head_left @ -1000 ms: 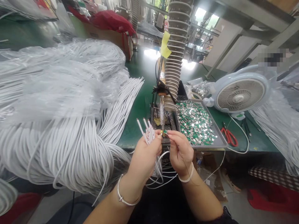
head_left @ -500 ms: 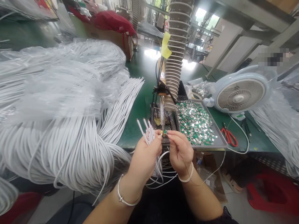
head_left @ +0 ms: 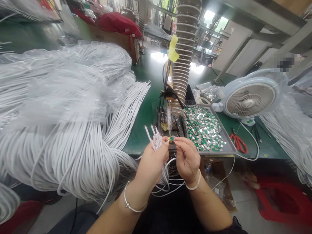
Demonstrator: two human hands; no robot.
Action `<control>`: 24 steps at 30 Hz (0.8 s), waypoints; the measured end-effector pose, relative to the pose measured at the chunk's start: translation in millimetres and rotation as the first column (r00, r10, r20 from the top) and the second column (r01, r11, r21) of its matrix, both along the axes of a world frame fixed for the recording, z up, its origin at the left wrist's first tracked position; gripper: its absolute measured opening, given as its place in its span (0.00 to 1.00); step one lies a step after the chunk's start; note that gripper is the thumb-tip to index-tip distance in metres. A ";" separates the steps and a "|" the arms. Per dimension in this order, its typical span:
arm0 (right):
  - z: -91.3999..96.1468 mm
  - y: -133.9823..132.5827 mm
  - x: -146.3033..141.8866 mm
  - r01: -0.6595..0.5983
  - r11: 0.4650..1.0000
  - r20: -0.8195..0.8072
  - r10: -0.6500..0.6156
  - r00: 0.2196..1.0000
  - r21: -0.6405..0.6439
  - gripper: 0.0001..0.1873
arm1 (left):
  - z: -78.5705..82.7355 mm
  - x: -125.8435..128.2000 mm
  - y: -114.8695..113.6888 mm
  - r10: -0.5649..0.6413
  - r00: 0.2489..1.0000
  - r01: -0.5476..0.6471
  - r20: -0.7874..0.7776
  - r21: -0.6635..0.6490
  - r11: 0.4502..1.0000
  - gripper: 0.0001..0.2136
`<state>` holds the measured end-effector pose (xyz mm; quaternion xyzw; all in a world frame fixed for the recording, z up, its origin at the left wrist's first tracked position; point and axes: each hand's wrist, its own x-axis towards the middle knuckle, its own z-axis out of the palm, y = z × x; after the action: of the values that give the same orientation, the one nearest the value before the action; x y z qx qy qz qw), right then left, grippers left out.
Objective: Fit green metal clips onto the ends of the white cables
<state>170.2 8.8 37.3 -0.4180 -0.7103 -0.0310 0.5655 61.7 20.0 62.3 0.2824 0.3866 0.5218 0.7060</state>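
The left hand [head_left: 151, 165] is clenched, its fingers [head_left: 162, 146] wrapped around a bundle of white cables [head_left: 156, 141] whose stripped tips fan up and away past the thumb, while the loose lengths droop below the wrist; the right hand [head_left: 187, 161] grasps a small green circuit board [head_left: 172, 139] between its fingers [head_left: 179, 140], holding it just beside the cable tips; at this size I cannot tell whether board and cables touch. Both hands hover over the front edge of the green desk [head_left: 143, 123]. Just beyond them, a soldering iron [head_left: 169, 113] stands clamped upright in a holder, its tip pointing down near the board. To the right, a metal tray [head_left: 230, 150] holds a heap of loose green-and-silver boards [head_left: 203, 128]. A great coil of white cable [head_left: 68, 156], partly under clear plastic film [head_left: 65, 94], fills the left of the desk; a pale blue fan [head_left: 250, 104] and red-handled scissors [head_left: 239, 143] lie right of the tray; a metal bangle [head_left: 133, 201] circles the left wrist, a white band [head_left: 194, 182] the right.
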 end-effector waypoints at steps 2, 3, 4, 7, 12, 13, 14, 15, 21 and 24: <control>1.1 0.8 -0.6 0.008 1.000 0.004 -0.008 1.000 0.009 0.13 | 2.1 0.3 0.2 0.014 1.000 -0.014 0.005 -0.008 1.000 0.07; 1.6 1.2 -0.9 0.011 1.000 0.006 -0.011 1.000 0.014 0.13 | 3.1 0.4 0.2 0.019 1.000 -0.019 0.008 -0.012 1.000 0.07; 2.1 1.6 -1.1 0.013 1.000 0.007 -0.013 1.000 0.017 0.13 | 4.1 0.4 0.3 0.023 1.000 -0.023 0.011 -0.014 1.000 0.07; 2.8 2.3 -1.3 0.013 1.000 0.008 -0.014 1.000 0.025 0.13 | 6.3 0.5 0.6 0.033 0.999 -0.032 0.017 -0.016 0.999 0.08; 4.1 2.6 -1.5 0.016 0.999 0.012 -0.016 1.000 0.033 0.13 | 8.1 0.5 1.6 0.019 1.000 -0.019 0.006 -0.005 1.000 0.06; 4.4 2.6 -1.6 0.017 0.999 0.013 -0.018 1.000 0.033 0.13 | 8.5 0.5 1.6 0.019 1.000 -0.019 0.003 -0.003 1.000 0.06; 4.8 2.7 -1.6 0.018 0.999 0.014 -0.019 1.000 0.034 0.13 | 8.9 0.4 1.6 0.021 1.000 -0.021 0.001 -0.002 1.000 0.06; 5.3 2.8 -1.7 0.020 0.999 0.015 -0.020 1.000 0.034 0.13 | 9.4 0.3 1.4 0.023 1.000 -0.023 -0.001 -0.004 1.000 0.06; 7.6 2.8 -2.4 0.033 0.999 0.012 -0.033 0.999 0.038 0.12 | 11.7 0.5 -0.7 0.045 0.999 -0.045 0.008 -0.011 0.999 0.07; 8.2 1.9 -3.2 0.032 0.999 0.004 -0.032 0.999 0.030 0.12 | 11.7 0.7 -1.3 0.055 0.998 -0.055 0.012 -0.017 0.998 0.08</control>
<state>167.0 10.7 45.6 -0.4206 -0.7043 -0.0516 0.5695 62.4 18.7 73.9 0.2624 0.3943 0.5394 0.6962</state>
